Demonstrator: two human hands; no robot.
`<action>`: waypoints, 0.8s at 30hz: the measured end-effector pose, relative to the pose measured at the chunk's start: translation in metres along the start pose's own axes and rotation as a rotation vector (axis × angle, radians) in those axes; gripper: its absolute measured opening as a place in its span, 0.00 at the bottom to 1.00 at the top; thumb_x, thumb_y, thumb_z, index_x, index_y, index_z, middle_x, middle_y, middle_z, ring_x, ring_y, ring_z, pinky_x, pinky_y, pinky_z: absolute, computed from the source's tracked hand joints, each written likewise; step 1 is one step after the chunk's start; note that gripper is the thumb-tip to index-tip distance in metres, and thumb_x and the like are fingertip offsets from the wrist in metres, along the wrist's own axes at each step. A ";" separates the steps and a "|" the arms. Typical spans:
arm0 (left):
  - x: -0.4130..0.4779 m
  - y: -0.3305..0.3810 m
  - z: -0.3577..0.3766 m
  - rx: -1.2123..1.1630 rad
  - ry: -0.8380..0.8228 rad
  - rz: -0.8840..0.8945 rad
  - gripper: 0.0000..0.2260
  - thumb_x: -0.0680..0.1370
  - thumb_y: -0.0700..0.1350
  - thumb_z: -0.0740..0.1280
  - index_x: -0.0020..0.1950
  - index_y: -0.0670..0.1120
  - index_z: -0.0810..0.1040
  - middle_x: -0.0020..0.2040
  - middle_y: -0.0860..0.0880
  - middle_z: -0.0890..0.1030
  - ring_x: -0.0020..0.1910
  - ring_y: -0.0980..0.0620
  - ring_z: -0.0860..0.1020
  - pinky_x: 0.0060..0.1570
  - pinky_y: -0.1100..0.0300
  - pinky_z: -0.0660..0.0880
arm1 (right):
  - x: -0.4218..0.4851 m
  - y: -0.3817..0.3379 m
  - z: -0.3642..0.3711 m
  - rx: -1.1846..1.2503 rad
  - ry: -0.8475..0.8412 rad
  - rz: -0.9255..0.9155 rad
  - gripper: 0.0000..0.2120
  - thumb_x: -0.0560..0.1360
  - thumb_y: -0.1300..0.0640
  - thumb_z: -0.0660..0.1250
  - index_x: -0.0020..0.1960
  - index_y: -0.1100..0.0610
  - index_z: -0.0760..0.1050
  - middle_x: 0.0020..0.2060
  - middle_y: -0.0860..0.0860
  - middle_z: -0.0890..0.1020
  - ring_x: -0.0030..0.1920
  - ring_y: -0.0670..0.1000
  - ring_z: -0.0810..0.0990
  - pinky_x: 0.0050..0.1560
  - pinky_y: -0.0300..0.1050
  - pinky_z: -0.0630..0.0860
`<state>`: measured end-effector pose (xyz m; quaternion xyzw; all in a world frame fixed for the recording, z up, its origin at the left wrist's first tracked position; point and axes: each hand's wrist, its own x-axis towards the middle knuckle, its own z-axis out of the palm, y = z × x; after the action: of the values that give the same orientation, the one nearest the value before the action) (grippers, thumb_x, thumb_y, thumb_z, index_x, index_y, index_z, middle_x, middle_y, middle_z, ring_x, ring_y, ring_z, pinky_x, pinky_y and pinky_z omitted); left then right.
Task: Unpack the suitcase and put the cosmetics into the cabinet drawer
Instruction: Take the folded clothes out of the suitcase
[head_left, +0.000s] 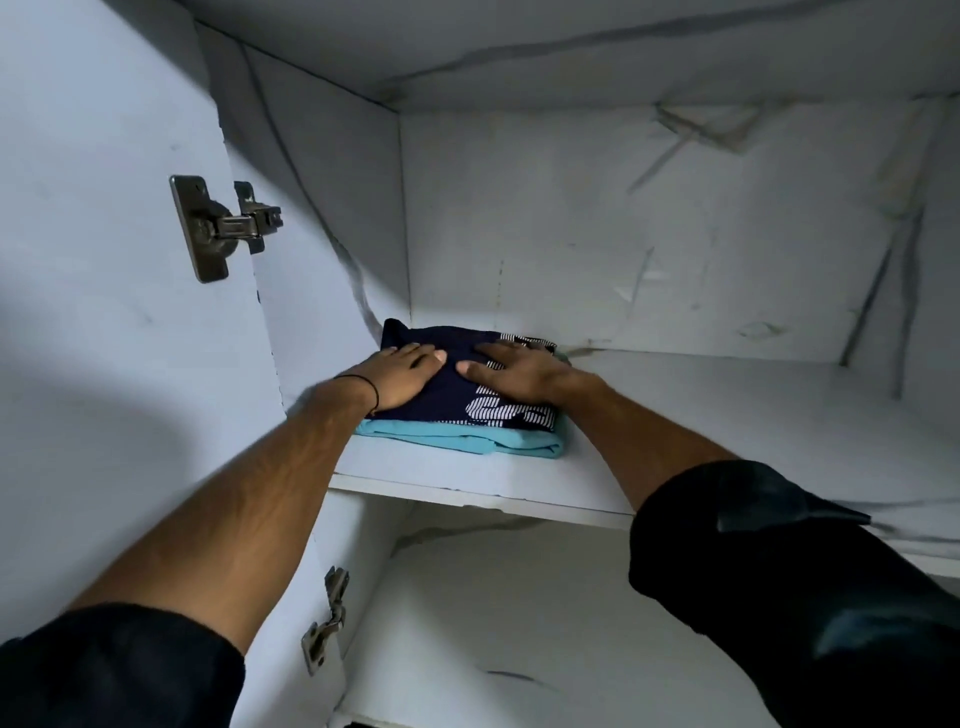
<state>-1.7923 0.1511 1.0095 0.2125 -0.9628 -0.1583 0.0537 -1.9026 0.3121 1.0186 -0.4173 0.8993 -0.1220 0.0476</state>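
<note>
**Both Hands Lie Flat**

The left hand (400, 376) and right hand (519, 371) press flat, fingers straight, on the dark blue shirt (452, 396), at its 9 and 3 o'clock. The shirt lies on a light blue cloth (467, 440) at the shelf's (727, 415) 9 o'clock end.

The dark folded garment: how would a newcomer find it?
On the white cabinet's upper shelf, in the left corner, lie two stacked folded garments. It is the top garment, under the left hand and right hand: navy with white striped print, while the turquoise garment beneath is plain.
</note>
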 end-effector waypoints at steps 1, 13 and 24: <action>0.000 0.002 0.000 -0.005 -0.004 0.007 0.26 0.84 0.60 0.45 0.80 0.52 0.54 0.81 0.50 0.53 0.79 0.49 0.50 0.75 0.56 0.45 | 0.002 0.003 0.002 0.044 0.017 0.008 0.36 0.78 0.28 0.51 0.81 0.45 0.56 0.81 0.51 0.56 0.81 0.55 0.51 0.80 0.55 0.46; -0.037 0.004 -0.010 -0.094 0.378 0.059 0.14 0.81 0.53 0.61 0.65 0.55 0.78 0.67 0.54 0.76 0.62 0.50 0.76 0.60 0.62 0.68 | -0.021 -0.002 0.002 0.046 0.357 0.033 0.33 0.74 0.28 0.59 0.64 0.54 0.76 0.62 0.55 0.77 0.63 0.61 0.74 0.63 0.60 0.73; -0.262 0.019 0.055 -0.834 0.700 0.043 0.10 0.81 0.37 0.62 0.52 0.38 0.83 0.44 0.45 0.85 0.36 0.58 0.79 0.36 0.72 0.71 | -0.183 -0.078 0.065 0.990 0.485 -0.308 0.07 0.73 0.59 0.64 0.40 0.55 0.81 0.34 0.45 0.82 0.34 0.46 0.78 0.34 0.42 0.74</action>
<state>-1.5717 0.2944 0.9547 0.1933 -0.7470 -0.4456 0.4539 -1.7141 0.3913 0.9728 -0.4316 0.6489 -0.6265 0.0115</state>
